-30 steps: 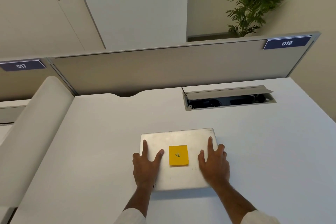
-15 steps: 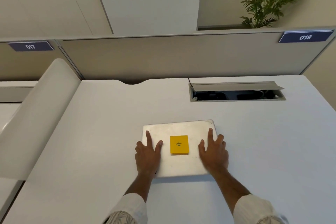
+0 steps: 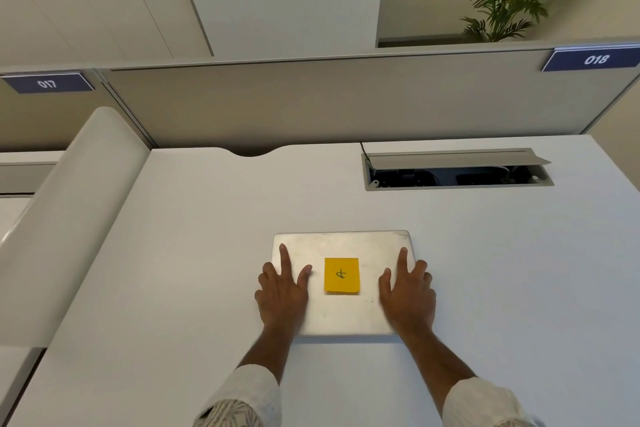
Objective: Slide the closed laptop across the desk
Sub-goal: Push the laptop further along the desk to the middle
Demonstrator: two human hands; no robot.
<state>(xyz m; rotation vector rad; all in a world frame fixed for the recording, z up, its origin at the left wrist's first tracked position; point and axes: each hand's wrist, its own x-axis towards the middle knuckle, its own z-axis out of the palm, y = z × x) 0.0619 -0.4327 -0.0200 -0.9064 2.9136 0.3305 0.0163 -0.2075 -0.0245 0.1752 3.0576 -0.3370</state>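
Both hands, left hand (image 3: 282, 291) and right hand (image 3: 408, 291), lie open-fingered, flat on the laptop (image 3: 343, 312); uneven pressure could skew it on the bench (image 3: 194, 253).

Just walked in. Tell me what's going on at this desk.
A person is pressing both palms flat on a closed silver laptop lying on the white desk. The left hand is on its left side, the right hand on its right, fingers spread, either side of a yellow sticky note. It looks set for pushing. An open cable hatch lies beyond, to the right.
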